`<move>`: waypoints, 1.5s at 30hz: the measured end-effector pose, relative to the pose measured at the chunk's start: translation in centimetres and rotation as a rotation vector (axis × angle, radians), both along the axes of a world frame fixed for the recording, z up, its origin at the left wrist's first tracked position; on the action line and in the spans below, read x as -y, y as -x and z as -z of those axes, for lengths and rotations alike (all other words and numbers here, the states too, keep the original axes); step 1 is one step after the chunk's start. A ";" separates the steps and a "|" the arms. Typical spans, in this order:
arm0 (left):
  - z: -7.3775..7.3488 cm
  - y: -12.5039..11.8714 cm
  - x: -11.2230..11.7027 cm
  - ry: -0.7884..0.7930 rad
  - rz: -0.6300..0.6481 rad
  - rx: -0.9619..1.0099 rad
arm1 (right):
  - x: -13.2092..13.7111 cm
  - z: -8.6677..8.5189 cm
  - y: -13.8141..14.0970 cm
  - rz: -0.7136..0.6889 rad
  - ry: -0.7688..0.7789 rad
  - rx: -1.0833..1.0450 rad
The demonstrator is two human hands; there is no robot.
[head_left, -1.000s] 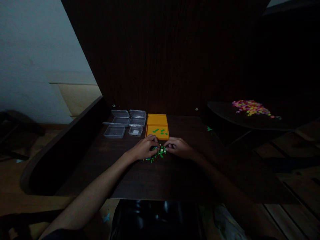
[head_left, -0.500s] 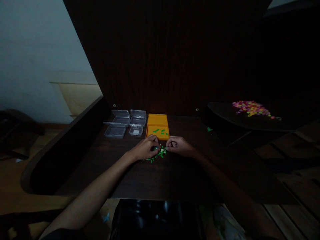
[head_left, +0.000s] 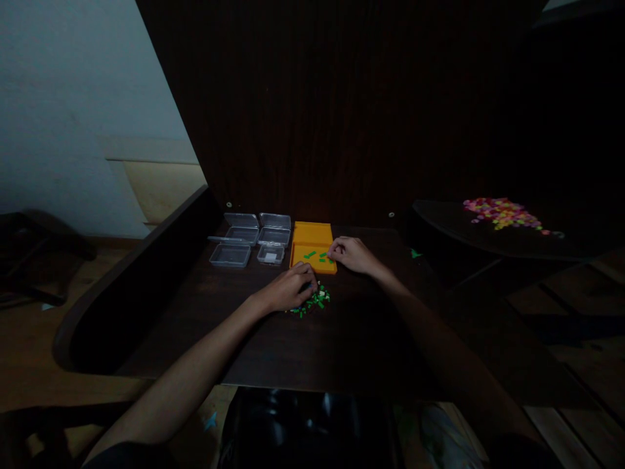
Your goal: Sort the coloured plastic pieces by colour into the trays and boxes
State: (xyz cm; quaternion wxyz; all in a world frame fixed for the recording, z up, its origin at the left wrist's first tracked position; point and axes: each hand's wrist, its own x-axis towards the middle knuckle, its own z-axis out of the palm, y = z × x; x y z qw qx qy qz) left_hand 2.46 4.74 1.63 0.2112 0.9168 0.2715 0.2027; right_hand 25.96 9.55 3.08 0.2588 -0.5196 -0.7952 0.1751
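My right hand [head_left: 352, 255] is over the right edge of the open yellow box [head_left: 315, 270], its thumb and fingertips pinched together. Anything between those fingertips is too small to make out. Several green pieces [head_left: 311, 255] lie inside the box, some close to the fingertips. In front of the box, my left hand [head_left: 289, 288] rests with curled fingers at the left side of a pile of small pieces [head_left: 321, 297], mostly green with some white. The left fingertips are bent inward, and what they pinch, if anything, is hidden.
Clear plastic cases [head_left: 230, 255] with raised lids stand left of the yellow box, and a smaller clear case [head_left: 270, 255] holds something white. A heap of colourful small pieces [head_left: 505, 213] lies on a raised shelf at right. A dark side panel [head_left: 131, 273] borders the desk's left.
My right hand has moved from the pile up and forward to the yellow box. My left hand has stayed at the pile. The whole view has shifted slightly.
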 end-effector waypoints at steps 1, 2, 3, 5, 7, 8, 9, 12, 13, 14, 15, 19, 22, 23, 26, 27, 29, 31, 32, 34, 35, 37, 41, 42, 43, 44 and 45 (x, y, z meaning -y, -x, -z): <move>-0.1 0.0 0.0 0.005 -0.004 0.014 | -0.3 0.1 0.2 0.007 -0.006 0.053; -0.2 0.0 0.0 0.015 -0.009 0.032 | -0.6 0.1 0.3 0.012 -0.006 0.106; -0.2 0.0 -0.1 0.027 -0.015 0.054 | -0.8 0.3 0.4 0.017 -0.001 0.153; -0.4 0.0 -0.3 0.058 -0.037 0.115 | -1.0 0.5 0.6 0.024 0.008 0.222; -0.5 0.0 -0.6 0.108 -0.080 0.185 | -1.0 0.6 0.6 0.036 0.003 0.257; -0.5 0.1 -0.7 0.151 -0.113 0.223 | -1.0 0.5 0.6 0.042 -0.008 0.257; -0.5 0.1 -0.9 0.210 -0.153 0.264 | -0.8 0.4 0.6 0.044 -0.021 0.240; -0.4 0.1 -1.4 0.465 -0.272 0.453 | -0.1 -0.1 0.7 -0.005 -0.058 0.073; -0.4 0.1 -1.5 0.534 -0.298 0.514 | 0.3 -0.4 0.9 -0.045 -0.060 -0.008; -0.3 0.1 -1.7 0.583 -0.313 0.562 | 0.7 -0.6 1.1 -0.091 -0.057 -0.083; -0.2 0.1 -1.8 0.614 -0.320 0.594 | 1.2 -0.9 1.3 -0.137 -0.049 -0.139; -0.1 0.0 -2.0 0.682 -0.326 0.642 | 2.8 -1.5 2.5 -0.224 -0.055 -0.209; -0.1 -0.2 -1.9 0.739 -0.330 0.667 | 3.3 -1.6 3.1 -0.223 -0.085 -0.207; -0.1 -0.3 -1.8 0.756 -0.333 0.673 | 3.4 -1.6 3.2 -0.226 -0.091 -0.201; 0.0 -0.5 -1.7 0.793 -0.340 0.695 | 3.4 -1.3 3.4 -0.229 -0.126 -0.192; 0.1 -0.6 -1.6 0.799 -0.343 0.701 | 3.5 -1.3 3.5 -0.223 -0.141 -0.191; 0.3 -0.7 -1.6 0.802 -0.346 0.708 | 3.5 -1.2 3.7 -0.207 -0.166 -0.182; 0.4 -0.7 -1.6 0.790 -0.350 0.702 | 3.4 -1.2 3.7 -0.201 -0.179 -0.168; 0.4 -0.7 -1.6 0.778 -0.353 0.696 | 3.4 -1.2 3.7 -0.204 -0.178 -0.158; 0.5 -0.7 -1.7 0.733 -0.366 0.682 | 3.0 -1.3 3.5 -0.210 -0.166 -0.127; 0.5 -0.6 -1.8 0.702 -0.375 0.674 | 2.7 -1.3 3.3 -0.207 -0.165 -0.100; 0.5 -0.5 -1.9 0.633 -0.395 0.656 | 1.9 -1.2 2.8 -0.181 -0.174 -0.017; 0.8 -0.4 -2.0 0.536 -0.420 0.597 | 0.4 -0.4 2.2 -0.103 -0.147 0.182; 0.9 -0.4 -2.0 0.521 -0.421 0.581 | 0.1 -0.2 2.2 -0.097 -0.133 0.220; 1.0 -0.3 -2.0 0.506 -0.422 0.566 | -0.1 0.1 2.3 -0.094 -0.125 0.251; 1.1 -0.3 -2.0 0.492 -0.421 0.553 | -0.2 0.3 2.4 -0.094 -0.121 0.276; 1.1 -0.3 -2.0 0.477 -0.420 0.542 | -0.3 0.4 2.6 -0.095 -0.119 0.296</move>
